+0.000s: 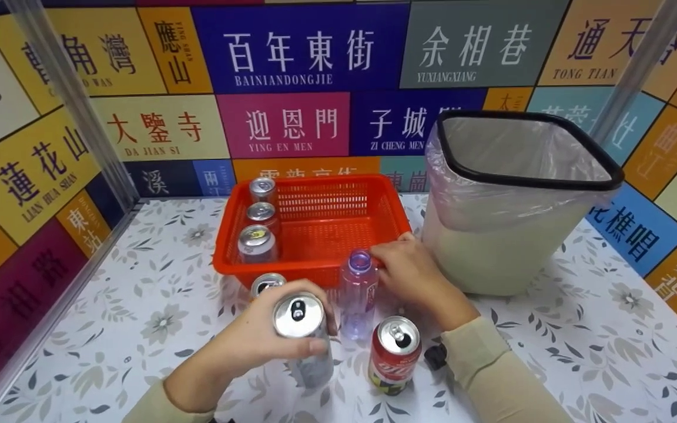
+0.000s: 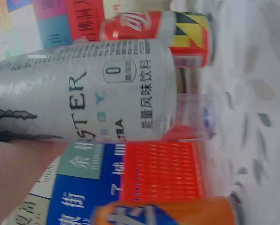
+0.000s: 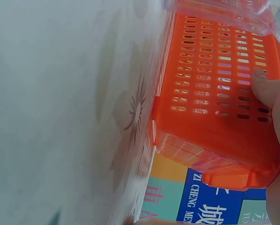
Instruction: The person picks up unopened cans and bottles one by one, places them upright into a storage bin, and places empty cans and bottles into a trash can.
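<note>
My left hand (image 1: 250,332) grips a silver-white Monster energy drink can (image 1: 298,317) round its side. The can stands upright, its opened top facing up. In the left wrist view the Monster can (image 2: 88,93) shows its printed label. My right hand (image 1: 412,276) holds the front right corner of the red plastic basket (image 1: 332,235); in the right wrist view the thumb (image 3: 261,86) lies on its slotted wall. Between the hands a clear, capless plastic bottle (image 1: 357,305) stands upright. A red cola can (image 1: 395,355) stands nearer me, and an orange can (image 1: 267,282) is partly hidden behind my left hand.
Three cans stand in a row along the basket's left side, the nearest can (image 1: 258,244) at the front. A bin (image 1: 485,252) lined with a plastic bag stands at the right. Behind the patterned table (image 1: 109,352) is a wall of colourful sign panels (image 1: 297,50).
</note>
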